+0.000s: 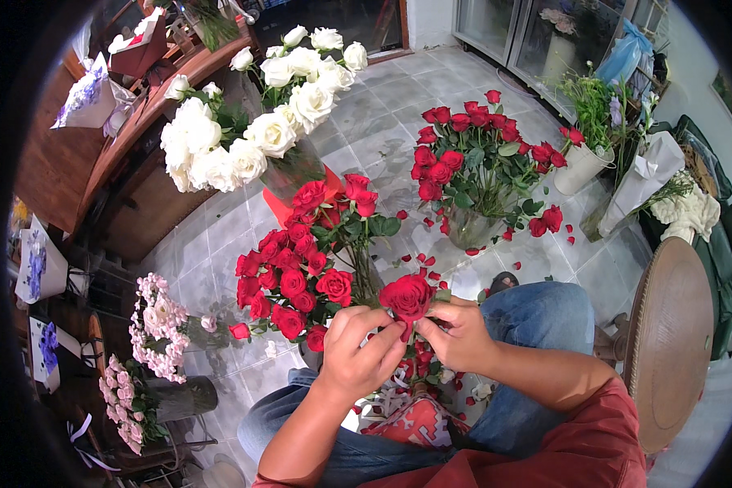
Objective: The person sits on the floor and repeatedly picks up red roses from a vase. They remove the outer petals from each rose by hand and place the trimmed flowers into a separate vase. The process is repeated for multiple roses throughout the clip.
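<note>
A single red rose (407, 297) is held up in front of me, its full bloom facing the camera. My right hand (457, 335) grips it just under the bloom, between thumb and fingers. At the bloom's lower left edge, my left hand (360, 351) pinches an outer petal (406, 331) that hangs down. Most of this rose's stem is hidden by the hands. Just beyond my left hand stands a dense bunch of red roses (293, 282). Loose red petals (424, 262) and leaves lie scattered on the tiled floor around my feet.
White roses (271, 135) stand behind the red bunch. Farther right, more red roses fill a glass vase (473, 229). Pink flowers (158, 323) are at left, near a wooden counter (158, 91). A round wooden stool (668, 344) sits by my right elbow.
</note>
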A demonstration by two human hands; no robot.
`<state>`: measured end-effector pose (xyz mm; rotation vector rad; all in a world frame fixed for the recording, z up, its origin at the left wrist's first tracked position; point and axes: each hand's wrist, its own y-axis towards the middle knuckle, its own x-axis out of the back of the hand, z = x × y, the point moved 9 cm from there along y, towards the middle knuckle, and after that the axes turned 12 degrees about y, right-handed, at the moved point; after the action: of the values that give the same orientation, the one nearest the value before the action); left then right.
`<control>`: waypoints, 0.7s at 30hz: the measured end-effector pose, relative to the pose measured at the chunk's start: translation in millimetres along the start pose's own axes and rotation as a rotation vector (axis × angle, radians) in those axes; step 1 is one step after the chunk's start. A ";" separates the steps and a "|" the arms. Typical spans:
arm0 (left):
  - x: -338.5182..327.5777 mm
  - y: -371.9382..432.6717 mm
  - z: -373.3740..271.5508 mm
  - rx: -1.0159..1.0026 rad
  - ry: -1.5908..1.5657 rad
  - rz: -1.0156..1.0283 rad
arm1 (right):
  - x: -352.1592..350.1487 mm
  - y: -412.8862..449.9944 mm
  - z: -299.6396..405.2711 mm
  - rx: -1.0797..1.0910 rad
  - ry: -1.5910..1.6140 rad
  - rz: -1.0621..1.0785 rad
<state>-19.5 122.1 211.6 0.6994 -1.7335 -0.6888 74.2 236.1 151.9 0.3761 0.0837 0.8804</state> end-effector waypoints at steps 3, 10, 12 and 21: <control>6.5 1.2 -4.2 -0.020 0.005 -0.004 | -1.1 1.4 6.2 -0.039 0.031 0.023; 11.9 4.2 -0.3 0.018 -0.223 -0.040 | 11.2 3.5 0.4 -0.029 0.128 -0.055; 12.9 3.3 -0.2 0.018 -0.232 -0.050 | 13.2 3.8 1.4 0.064 0.088 -0.058; 21.1 -1.8 -6.7 -0.012 -0.163 -0.132 | 11.3 -0.9 15.1 0.233 -0.016 -0.001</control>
<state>-17.8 104.5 224.9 0.7724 -1.8413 -0.8663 85.5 239.9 166.6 0.6007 0.1730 0.8692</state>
